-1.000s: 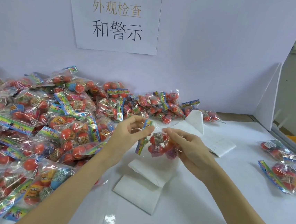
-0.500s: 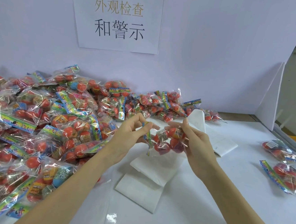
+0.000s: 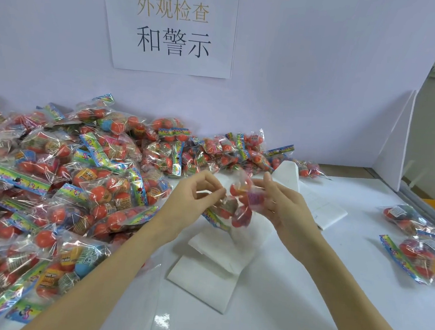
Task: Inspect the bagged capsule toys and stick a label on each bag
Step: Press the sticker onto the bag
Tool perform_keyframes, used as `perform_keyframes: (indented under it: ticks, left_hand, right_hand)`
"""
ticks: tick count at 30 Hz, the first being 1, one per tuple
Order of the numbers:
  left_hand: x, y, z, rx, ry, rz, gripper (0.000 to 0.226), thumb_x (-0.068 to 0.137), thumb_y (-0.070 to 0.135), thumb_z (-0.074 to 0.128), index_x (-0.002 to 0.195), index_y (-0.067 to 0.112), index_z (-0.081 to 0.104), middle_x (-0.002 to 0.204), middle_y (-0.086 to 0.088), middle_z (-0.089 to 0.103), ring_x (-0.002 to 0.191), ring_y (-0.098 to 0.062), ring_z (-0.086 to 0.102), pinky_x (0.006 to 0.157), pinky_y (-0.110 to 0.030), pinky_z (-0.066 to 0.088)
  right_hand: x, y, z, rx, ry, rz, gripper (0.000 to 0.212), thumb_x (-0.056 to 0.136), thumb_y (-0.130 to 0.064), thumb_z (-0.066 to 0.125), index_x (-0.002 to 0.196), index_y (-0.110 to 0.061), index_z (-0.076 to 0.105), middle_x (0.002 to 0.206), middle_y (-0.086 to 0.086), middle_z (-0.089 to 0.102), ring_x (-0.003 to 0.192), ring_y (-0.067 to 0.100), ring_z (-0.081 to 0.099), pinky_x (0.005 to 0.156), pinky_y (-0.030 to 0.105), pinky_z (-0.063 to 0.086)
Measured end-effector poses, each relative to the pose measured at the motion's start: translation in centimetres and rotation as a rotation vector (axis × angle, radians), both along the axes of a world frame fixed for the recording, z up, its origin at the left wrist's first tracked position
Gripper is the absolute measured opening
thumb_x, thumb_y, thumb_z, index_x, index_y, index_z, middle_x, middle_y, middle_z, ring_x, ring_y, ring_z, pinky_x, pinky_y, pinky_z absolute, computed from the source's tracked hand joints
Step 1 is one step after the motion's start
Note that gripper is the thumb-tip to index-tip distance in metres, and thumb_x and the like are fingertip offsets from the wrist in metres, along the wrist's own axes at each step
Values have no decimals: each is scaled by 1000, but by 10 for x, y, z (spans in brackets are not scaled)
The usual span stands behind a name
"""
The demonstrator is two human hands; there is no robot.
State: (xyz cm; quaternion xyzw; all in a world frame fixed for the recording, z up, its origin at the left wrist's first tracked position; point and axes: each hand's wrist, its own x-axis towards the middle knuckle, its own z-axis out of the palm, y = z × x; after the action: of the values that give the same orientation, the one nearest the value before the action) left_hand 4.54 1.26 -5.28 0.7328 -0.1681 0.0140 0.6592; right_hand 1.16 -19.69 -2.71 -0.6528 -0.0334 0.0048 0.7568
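- Head view: the bag (image 3: 236, 206) of capsule toys is held up in the air between both hands, over the white label sheets (image 3: 218, 252) on the bench (image 3: 305, 293). A second ago its colourful header strip stood upright under the left thumb; now the strip hangs at the bag's lower left, so the bag has been rolled over. It's motion-blurred too.
- Left hand (image 3: 194, 202) pinches the bag's left edge with curled fingers (image 3: 210, 184). Right hand (image 3: 284, 206) grips the right side, thumb up top.
- My read: this is the inspection part, flipping it to check the other face. Can't see a label on this bag, so sticking is probably next.
- The big pile (image 3: 62, 189) of bags sits left of the label sheets, looks like the to-do stack. Two bags (image 3: 416, 237) lie well right of the sheets, each with a small white sticker, so likely finished.
- Writing: the paper sign (image 3: 171, 24) on the wall behind the sheets reads 外观检查 / 和警示. One pile bag near the left forearm shows "6+". Sticker text is too small to read.
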Motion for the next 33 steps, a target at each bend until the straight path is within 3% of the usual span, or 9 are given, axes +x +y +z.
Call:
perform_keyframes:
  ticks: [4,7,11,15,21,26,28,31,33]
  left_hand:
    - [-1,1,4,-24,38,45,5,101,10,66,99,7,64,93,-4,68,77,-8,66,74,-25,53]
    - [-6,-4,5,-95,127,-73,20,101,18,65,117,5,61,96,-5,68,81,-15,68,79,-35,57]
    - [-11,-8,7,-90,89,-101,34,97,42,60,106,11,70,92,-6,69,80,-19,62,69,-30,54]
    - [-6,-3,7,-55,-14,22,29,106,26,59,81,21,71,79,-4,69,65,-18,62,62,-26,55]
    - [-4,-6,5,-15,-85,140,17,102,23,65,91,19,77,92,0,64,71,-14,60,62,-31,52]
    - [-5,-3,3,-117,-131,167,18,96,29,68,109,26,80,61,-2,60,47,-15,50,49,-32,53]
    - [-7,-4,6,-181,-110,91,26,93,27,68,117,25,78,74,-5,71,55,-20,63,63,-38,64]
    - [-8,-8,5,-149,-123,16,29,96,11,69,121,23,77,107,-3,78,89,-21,74,89,-35,62]
    - [-9,-8,3,-52,-172,-8,30,95,2,71,115,22,81,116,4,73,105,-9,70,93,-22,57]
  right_hand:
    - [1,1,-4,-54,-69,-73,25,101,-27,66,108,-5,77,102,11,80,91,26,77,84,31,63]
    - [1,6,-5,-53,-75,-82,21,101,-25,65,100,-6,75,100,16,78,84,24,73,78,28,61]
    - [0,4,-5,-96,-69,-45,20,103,-21,63,90,-10,73,87,7,77,78,18,69,72,23,57]
    - [1,6,-7,-142,-102,-19,22,105,-20,61,96,-9,78,94,10,79,82,17,72,73,22,57]
    - [3,6,-12,-177,-165,-131,29,107,-24,58,97,-32,84,99,1,81,90,15,73,81,25,59]
    - [7,4,-18,-328,-225,-216,14,101,-37,67,105,-35,79,90,-10,78,82,6,71,74,22,57]
    - [7,3,-20,-460,-162,-304,28,94,-55,68,99,-28,77,77,-8,75,68,10,69,62,26,52]
    - [6,4,-13,-101,71,-143,67,93,-70,54,102,-7,75,82,11,78,70,25,75,59,29,55]
    - [5,3,-9,44,84,-37,71,94,-69,53,110,-3,74,98,17,79,88,30,78,67,26,59]
